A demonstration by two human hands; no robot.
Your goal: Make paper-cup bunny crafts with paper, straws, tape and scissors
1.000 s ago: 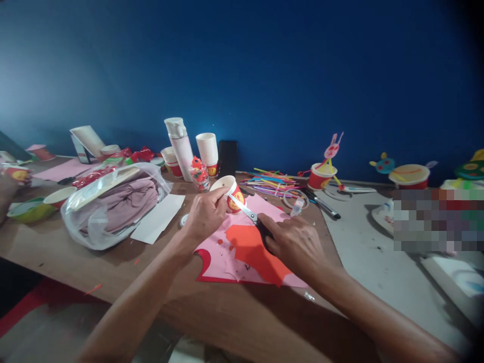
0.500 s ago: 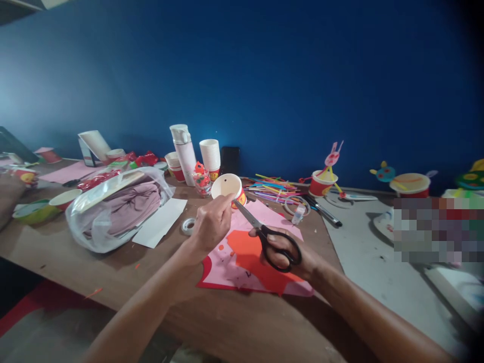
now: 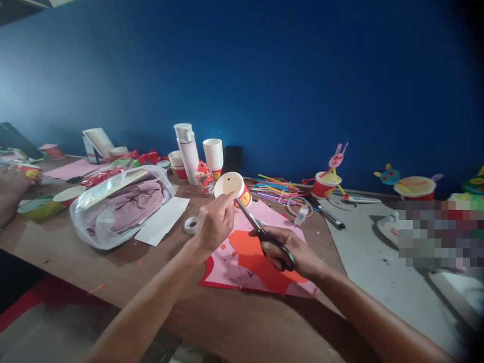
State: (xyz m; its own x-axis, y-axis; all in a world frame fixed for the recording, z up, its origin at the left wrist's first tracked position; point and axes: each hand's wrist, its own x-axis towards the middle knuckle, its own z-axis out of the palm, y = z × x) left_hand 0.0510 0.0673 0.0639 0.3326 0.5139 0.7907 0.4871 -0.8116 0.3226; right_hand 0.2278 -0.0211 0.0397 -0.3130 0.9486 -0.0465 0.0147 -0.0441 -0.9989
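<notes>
My left hand is closed on a red and yellow paper cup, tipped so its white inside faces me, with a small hole in its bottom. My right hand grips black-handled scissors, fingers through the loops. The blade tips touch the cup's rim. Both hands hover above pink and orange paper sheets lying on the brown table.
A plastic bag with cloth, a tape roll and white paper lie at left. A white bottle, stacked cups, coloured straws and cup crafts stand at the back. Another person's hand shows at far left.
My right hand turned so the scissor handles show, then the blades closed against the cup's rim. The left hand raised and tipped the cup toward me.
</notes>
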